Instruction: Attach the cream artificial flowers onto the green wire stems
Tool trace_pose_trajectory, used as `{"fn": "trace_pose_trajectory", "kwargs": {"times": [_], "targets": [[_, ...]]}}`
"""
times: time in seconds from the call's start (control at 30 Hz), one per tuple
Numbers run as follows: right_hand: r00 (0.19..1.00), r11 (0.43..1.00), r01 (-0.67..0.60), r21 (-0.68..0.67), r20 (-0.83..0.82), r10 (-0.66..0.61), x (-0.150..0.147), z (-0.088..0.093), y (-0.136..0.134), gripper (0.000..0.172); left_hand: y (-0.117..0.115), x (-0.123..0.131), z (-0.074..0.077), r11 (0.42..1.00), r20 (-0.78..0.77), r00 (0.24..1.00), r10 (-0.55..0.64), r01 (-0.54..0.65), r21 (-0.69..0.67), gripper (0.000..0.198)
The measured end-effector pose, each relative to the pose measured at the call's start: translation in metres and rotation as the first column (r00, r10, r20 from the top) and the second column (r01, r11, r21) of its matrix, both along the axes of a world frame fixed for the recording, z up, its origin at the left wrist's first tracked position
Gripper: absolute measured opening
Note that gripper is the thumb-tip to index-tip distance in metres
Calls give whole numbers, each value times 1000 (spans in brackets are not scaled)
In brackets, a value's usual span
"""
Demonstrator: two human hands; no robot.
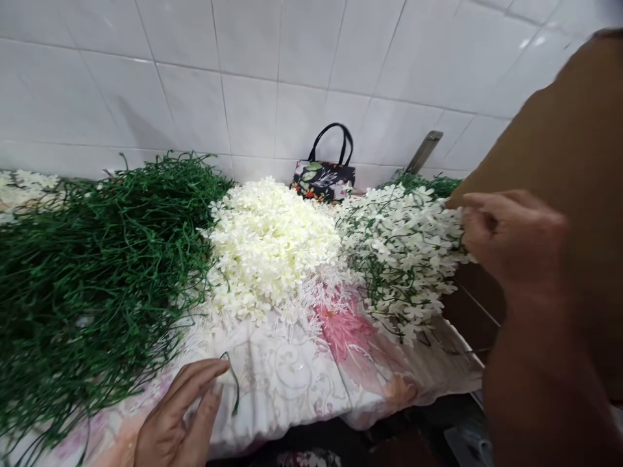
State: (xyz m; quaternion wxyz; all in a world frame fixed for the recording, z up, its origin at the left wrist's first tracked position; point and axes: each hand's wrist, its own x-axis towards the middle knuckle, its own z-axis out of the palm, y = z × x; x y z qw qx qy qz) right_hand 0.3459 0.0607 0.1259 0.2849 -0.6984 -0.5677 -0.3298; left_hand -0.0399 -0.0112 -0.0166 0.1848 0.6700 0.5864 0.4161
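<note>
My left hand [180, 415] lies low at the front of the table, fingers stretched out over the flowered cloth [292, 376], with a thin green stem [232, 383] curling at its fingertips. My right hand [511, 243] is raised at the right, fingers curled and pinched on the edge of a bunch of white flowers on green stems [403, 250]. A heap of loose cream-white blossoms [270, 246] sits in the middle. A big tangle of bare green stems [92, 272] fills the left side.
A small black floral handbag [325, 175] stands against the white tiled wall [243, 71]. A brown cardboard sheet [569, 143] leans at the right, behind my right hand. More white flowers [22, 188] lie at the far left. The table's front edge drops off below my left hand.
</note>
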Motion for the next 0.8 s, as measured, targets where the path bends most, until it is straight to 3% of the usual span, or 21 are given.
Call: {"fn": "trace_pose_trajectory", "kwargs": {"times": [0.03, 0.1, 0.2, 0.23, 0.27, 0.3, 0.33, 0.4, 0.53, 0.7, 0.8], "targets": [[1000, 999, 3, 32, -9, -3, -5, -1, -5, 26, 2, -3, 1, 997, -81, 995, -63, 65, 29, 16], [1000, 997, -19, 72, -20, 21, -20, -10, -15, 31, 5, -5, 1, 984, -193, 979, -67, 97, 149, 16], [962, 962, -272, -27, 36, 272, -56, -39, -28, 24, 5, 2, 2, 959, -349, 933, -89, 175, 223, 19], [894, 897, -439, -56, 75, 442, -70, -51, -31, 17, 5, 5, 3, 964, -405, 909, -103, 191, 184, 20], [824, 811, -553, -192, 24, 567, -84, -64, -34, 17, 4, 9, 3, 968, -445, 887, -121, 204, 144, 20], [704, 668, -685, -291, -30, 710, -98, -75, -36, 16, 3, 12, 3, 973, -470, 872, -134, 205, 104, 19], [635, 579, -744, -332, -84, 768, -110, -86, -37, 18, 3, 13, 3, 976, -481, 866, -137, 201, 83, 19], [583, 484, -774, -409, -159, 797, -127, -102, -38, 19, 3, 14, 4, 980, -466, 876, -127, 184, 78, 21], [602, 463, -734, -497, -161, 782, -142, -113, -33, 20, 12, 11, 7, 985, -470, 882, -45, 117, 126, 25], [589, 415, -660, -626, -89, 803, -149, -120, -23, 24, 22, 17, 10, 997, -553, 830, -72, 62, -38, 14], [560, 420, -685, -595, -61, 826, -152, -125, -21, 25, 22, 20, 8, 997, -512, 856, -72, 44, -66, 16]]}}
